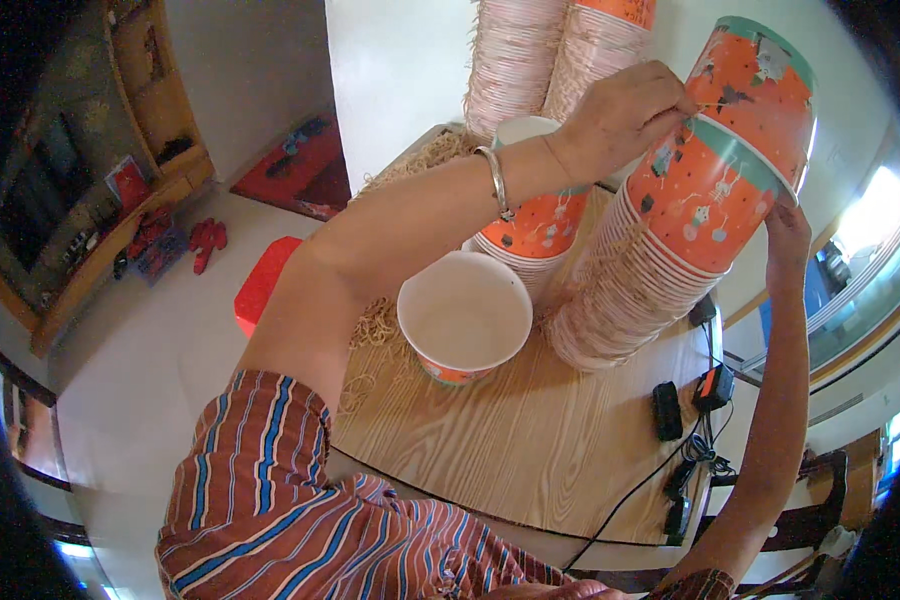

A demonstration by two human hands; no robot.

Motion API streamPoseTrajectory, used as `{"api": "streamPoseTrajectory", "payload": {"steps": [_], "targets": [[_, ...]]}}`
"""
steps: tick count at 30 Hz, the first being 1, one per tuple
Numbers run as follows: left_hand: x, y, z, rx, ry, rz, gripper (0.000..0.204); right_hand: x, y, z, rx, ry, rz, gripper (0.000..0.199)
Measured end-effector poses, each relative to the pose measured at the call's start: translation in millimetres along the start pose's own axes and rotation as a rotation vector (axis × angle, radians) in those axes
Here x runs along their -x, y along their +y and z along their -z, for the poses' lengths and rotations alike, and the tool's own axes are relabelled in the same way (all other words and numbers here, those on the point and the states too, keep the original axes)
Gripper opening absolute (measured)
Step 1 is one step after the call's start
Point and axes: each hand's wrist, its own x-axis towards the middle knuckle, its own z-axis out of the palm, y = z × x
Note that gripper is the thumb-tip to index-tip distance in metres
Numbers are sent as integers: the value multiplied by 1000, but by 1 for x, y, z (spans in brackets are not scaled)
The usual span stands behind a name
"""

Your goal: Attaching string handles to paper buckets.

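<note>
A tall stack of upside-down orange paper buckets (705, 215) with green bands rises on the right of the table, tan strings hanging along its lower rims. My left hand (625, 115), with a silver bangle at the wrist, is closed in a pinch against the side of the topmost bucket (755, 95). A thin tan string (710, 104) shows at its fingertips. My right hand (788, 235) grips that bucket's rim from the right; part of its fingers is hidden behind the rim. Below my left forearm, one bucket (465, 310) stands upright, its white inside showing.
Behind the upright bucket is a shorter inverted stack (535, 225). Two tall bucket stacks (515, 65) stand farther back. Loose tan strings (375, 325) lie on the wooden table (500, 450). Black adapters (667, 410) and cables line its right edge. A red stool (268, 280) stands at left.
</note>
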Motion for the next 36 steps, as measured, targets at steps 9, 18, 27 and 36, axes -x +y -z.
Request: {"api": "streamPoseTrajectory", "payload": {"steps": [9,18,27,36], "targets": [[6,-1,1,-60,-27,-108,15,5,2,-4,112,13,90,38],[17,1,6,-179,-138,-197,11,4,16,-6,44,-39,13,38],[39,14,8,-189,-217,-425,18,4,43,-4,-196,-207,13,38],[56,23,18,-158,-271,-383,22,11,43,-13,-135,-212,-45,29]]}}
